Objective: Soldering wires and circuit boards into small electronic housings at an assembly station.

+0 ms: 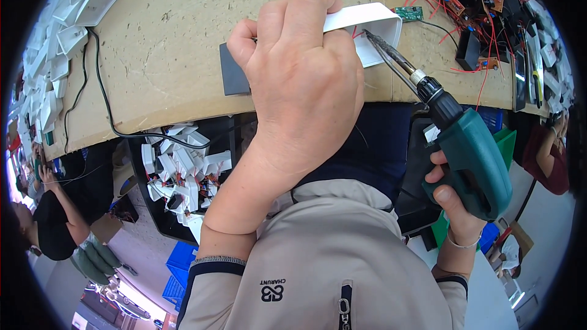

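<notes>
My left hand [309,64] is closed around a white plastic casing [365,14] above the bench, its open side turned toward the right. In my right hand [455,208] is a green pistol-shaped soldering iron [476,156], gripped by the handle. The iron's metal tip reaches into the casing's opening, close to a thin red wire [354,33]; whether they touch I cannot tell. Just behind the casing sits a small green circuit board [408,13]. A flat dark grey piece [233,73] lies on the bench, partly hidden by my left hand.
White casings [101,0] are heaped along the left of the cardboard-topped bench [177,30], with a black cable [105,85] beside them. Red-wired circuit boards [451,3] pile up at the back right. Below the bench, a black bin [153,220] holds white parts. Other people sit at both sides.
</notes>
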Demonstrator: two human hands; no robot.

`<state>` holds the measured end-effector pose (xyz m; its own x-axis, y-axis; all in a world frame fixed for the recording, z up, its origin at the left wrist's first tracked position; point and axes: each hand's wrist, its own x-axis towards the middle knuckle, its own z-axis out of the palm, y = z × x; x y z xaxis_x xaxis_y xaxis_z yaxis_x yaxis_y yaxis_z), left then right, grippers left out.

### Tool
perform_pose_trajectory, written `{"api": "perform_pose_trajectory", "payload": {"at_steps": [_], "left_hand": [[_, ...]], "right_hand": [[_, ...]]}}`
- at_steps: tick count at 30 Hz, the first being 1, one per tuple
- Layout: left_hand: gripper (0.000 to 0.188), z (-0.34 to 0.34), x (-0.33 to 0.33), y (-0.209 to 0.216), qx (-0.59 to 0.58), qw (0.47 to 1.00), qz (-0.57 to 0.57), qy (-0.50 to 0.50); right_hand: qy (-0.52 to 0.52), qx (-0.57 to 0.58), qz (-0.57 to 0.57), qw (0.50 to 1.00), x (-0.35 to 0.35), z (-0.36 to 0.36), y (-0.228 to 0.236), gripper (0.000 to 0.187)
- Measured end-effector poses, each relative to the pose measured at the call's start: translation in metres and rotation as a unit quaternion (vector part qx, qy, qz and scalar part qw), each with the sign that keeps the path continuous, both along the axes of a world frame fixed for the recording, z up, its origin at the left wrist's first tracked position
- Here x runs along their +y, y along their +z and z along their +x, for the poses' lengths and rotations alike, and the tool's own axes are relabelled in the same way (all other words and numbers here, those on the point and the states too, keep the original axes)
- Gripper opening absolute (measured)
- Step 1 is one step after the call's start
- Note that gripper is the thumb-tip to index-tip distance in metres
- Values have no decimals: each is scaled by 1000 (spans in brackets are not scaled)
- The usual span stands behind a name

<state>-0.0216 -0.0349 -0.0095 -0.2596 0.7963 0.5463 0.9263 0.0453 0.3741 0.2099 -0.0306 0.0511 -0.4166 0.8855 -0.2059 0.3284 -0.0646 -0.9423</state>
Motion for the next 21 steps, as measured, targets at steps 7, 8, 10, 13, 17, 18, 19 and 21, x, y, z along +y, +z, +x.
{"api": "perform_pose_trajectory", "payload": {"at_steps": [7, 8, 10, 13, 17, 18, 19, 21], "left_hand": [[6, 0, 0, 0, 6, 1000, -7, 0], [6, 0, -1, 0, 6, 1000, -7, 0], [6, -1, -1, 0, 5, 1000, -7, 1], [6, -1, -1, -1, 5, 1000, -1, -1], [6, 0, 0, 0, 1, 1000, -5, 1], [6, 0, 0, 0, -1, 1000, -8, 1], [6, 0, 0, 1, -1, 1000, -8, 1], [6, 0, 0, 1, -1, 1000, -11, 3]], "right_hand": [[-43, -25, -41, 998, -5, -1, 1, 66], [-41, -24, -47, 998, -5, -1, 1, 65], [-46, -26, -48, 997, -6, -2, 3, 65], [-51, -26, -51, 997, -6, -2, 2, 65], [-42, -26, -50, 998, -6, -2, 1, 64], [-42, -26, -50, 997, -6, -2, 1, 64], [-40, -26, -47, 998, -5, -2, 0, 64], [-37, -26, -45, 998, -5, -2, 0, 64]]}}
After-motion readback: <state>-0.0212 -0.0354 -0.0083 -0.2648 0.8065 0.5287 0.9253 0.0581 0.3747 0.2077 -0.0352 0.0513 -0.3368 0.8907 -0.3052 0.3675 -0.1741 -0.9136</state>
